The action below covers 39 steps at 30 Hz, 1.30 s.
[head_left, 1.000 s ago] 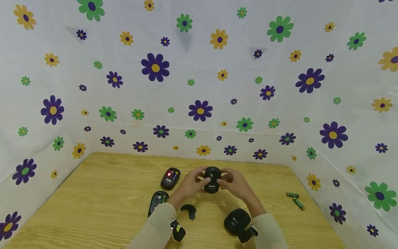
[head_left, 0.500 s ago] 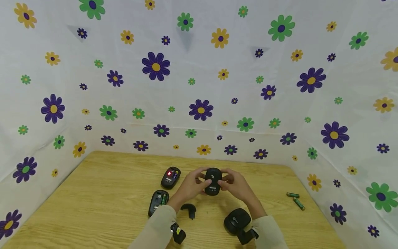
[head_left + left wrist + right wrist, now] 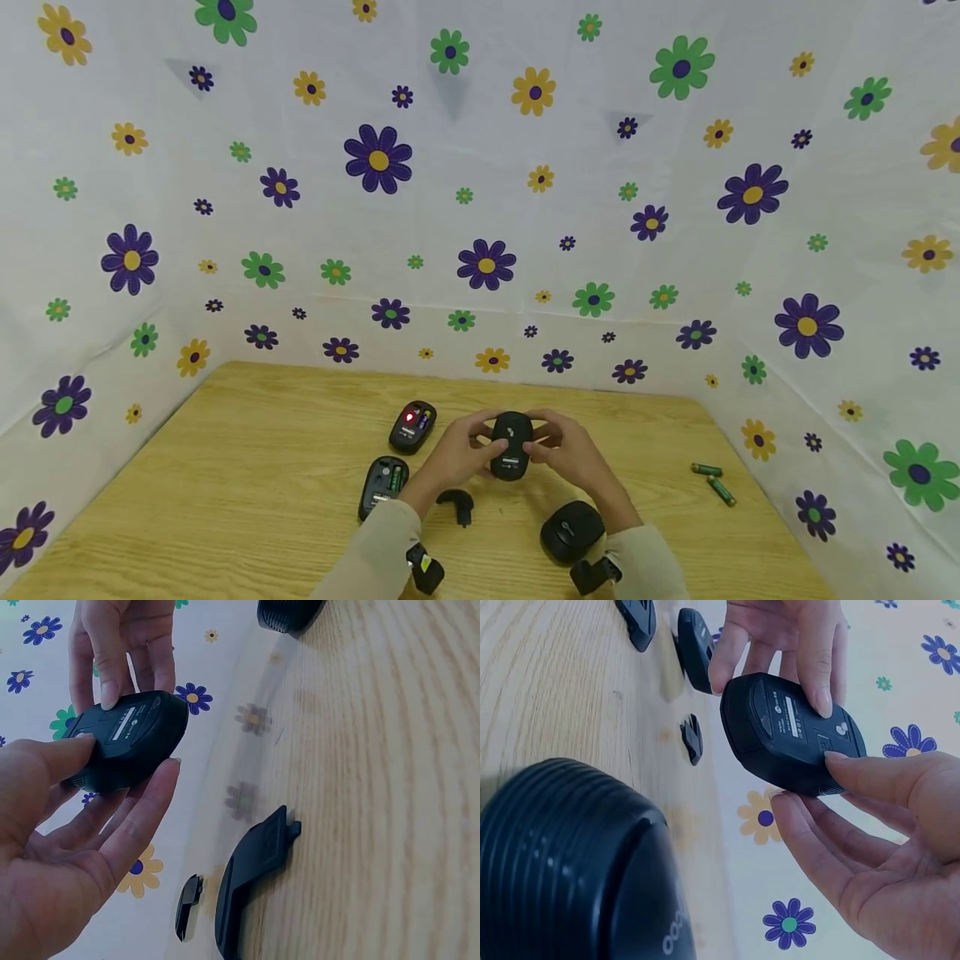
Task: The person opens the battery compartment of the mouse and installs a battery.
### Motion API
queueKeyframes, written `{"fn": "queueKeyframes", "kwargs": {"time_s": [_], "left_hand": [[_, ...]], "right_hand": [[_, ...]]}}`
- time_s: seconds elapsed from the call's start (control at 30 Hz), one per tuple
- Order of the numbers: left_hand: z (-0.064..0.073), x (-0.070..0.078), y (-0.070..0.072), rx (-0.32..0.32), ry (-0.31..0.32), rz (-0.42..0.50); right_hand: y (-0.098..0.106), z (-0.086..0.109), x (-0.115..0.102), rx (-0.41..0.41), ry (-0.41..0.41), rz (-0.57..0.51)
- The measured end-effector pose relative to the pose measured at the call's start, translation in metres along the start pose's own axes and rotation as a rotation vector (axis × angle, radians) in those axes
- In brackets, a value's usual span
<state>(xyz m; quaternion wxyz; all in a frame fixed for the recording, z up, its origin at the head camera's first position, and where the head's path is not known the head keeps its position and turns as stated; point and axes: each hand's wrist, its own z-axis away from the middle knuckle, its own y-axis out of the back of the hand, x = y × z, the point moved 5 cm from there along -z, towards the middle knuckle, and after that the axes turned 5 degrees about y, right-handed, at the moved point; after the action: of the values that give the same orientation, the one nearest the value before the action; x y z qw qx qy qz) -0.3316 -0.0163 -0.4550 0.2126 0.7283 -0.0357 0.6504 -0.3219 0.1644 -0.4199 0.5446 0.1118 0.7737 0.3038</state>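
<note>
The left hand (image 3: 463, 454) and right hand (image 3: 566, 450) pinch 1 upturned black mouse (image 3: 512, 425) between them, above the table (image 3: 262, 467). I cannot read its white label (image 3: 791, 718). A ribbed black object (image 3: 547, 862) near the right wrist shows a partial white logo. 2 upturned mice (image 3: 406, 440) lie left; I count 2 green batteries (image 3: 721, 491) far right.

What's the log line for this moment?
left hand: grips black mouse; right hand: grips same mouse; mouse: off table, label side visible; two batteries: right side of table
</note>
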Motion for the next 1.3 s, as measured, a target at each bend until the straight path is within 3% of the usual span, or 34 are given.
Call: {"fn": "queueKeyframes", "kwargs": {"time_s": [0.43, 0.8, 1.1, 1.3], "left_hand": [[0.008, 0.004, 0.001, -0.005, 0.009, 0.001], [0.011, 0.003, -0.004, -0.026, 0.007, 0.047], [0.013, -0.004, -0.008, -0.027, 0.015, 0.042], [0.014, -0.006, -0.008, -0.043, 0.027, 0.049]], "right_hand": [[0.001, -0.001, -0.009, -0.017, 0.080, 0.073], [0.003, 0.001, -0.008, -0.019, 0.064, 0.091], [0.002, 0.008, -0.008, -0.056, 0.126, 0.082], [0.000, 0.009, -0.005, -0.051, 0.124, 0.086]]}}
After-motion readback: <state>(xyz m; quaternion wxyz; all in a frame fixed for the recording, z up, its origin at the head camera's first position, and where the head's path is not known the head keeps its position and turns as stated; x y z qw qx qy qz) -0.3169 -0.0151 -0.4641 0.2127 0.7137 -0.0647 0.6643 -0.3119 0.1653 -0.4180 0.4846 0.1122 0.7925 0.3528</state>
